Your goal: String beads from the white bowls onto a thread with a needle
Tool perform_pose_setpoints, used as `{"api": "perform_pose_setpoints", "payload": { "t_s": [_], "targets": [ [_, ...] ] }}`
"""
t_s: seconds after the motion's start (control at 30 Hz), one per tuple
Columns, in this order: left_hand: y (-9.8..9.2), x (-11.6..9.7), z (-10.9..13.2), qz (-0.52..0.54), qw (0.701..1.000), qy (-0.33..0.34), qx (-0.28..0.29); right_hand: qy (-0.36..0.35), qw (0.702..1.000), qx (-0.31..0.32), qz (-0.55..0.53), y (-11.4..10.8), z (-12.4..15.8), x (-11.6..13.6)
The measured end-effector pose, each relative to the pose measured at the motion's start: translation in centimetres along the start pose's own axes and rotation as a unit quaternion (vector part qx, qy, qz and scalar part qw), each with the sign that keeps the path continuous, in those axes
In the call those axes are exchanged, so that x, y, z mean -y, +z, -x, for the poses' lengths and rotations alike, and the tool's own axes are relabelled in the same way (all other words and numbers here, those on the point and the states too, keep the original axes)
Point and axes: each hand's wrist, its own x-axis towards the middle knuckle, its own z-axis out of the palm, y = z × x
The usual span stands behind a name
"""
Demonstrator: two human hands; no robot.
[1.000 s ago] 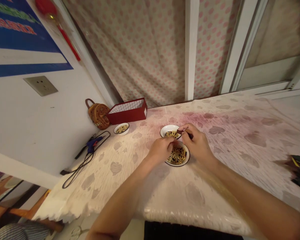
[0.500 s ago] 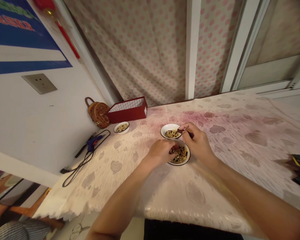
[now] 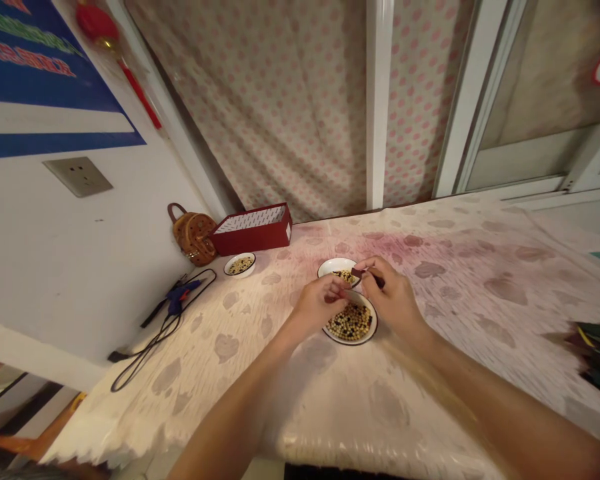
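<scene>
1. Gripping blocky brown piece (image 3: 357, 273) between thumb and fingers of right hand (image 3: 391, 290), at right rim of far bowl (image 3: 336, 266).
2. Lying right of left hand (image 3: 316, 308) and slightly beyond it; long axis mostly finger-covered, can't read.
3. Curling left hand over upper-left rim of near bowl (image 3: 373, 329); can't tell if pinching anything.
4. Seeing round, white, dark-rimmed bowls, loaded with small rounded yellow-and-black grains (image 3: 351, 325).
5. Standing on desk (image 3: 330, 407), pale, leaf-patterned, shiny at front edge.
</scene>
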Motion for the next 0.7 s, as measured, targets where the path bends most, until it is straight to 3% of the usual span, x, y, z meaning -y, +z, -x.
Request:
{"api": "perform_pose_setpoints", "payload": {
  "t_s": [0.17, 0.3, 0.47, 0.7],
  "targets": [
    [-0.49, 0.57, -0.66, 0.164, 0.986, -0.028, -0.027, -0.025, 0.999, 0.017, -0.019, -0.01, 0.17, 0.30],
    [-0.68, 0.67, -0.72, 0.236, 0.970, -0.044, -0.025, -0.040, 0.997, 0.052, -0.035, 0.09, 0.33, 0.36],
    [-0.65, 0.85, -0.80, 0.263, 0.964, -0.034, -0.026, -0.054, 0.992, 0.104, -0.037, 0.33, 0.66, 0.26],
    [-0.32, 0.81, -0.79, 0.255, 0.966, -0.028, -0.018, -0.056, 0.994, 0.096, -0.013, 0.70, 0.66, -0.17]
  ]
}}
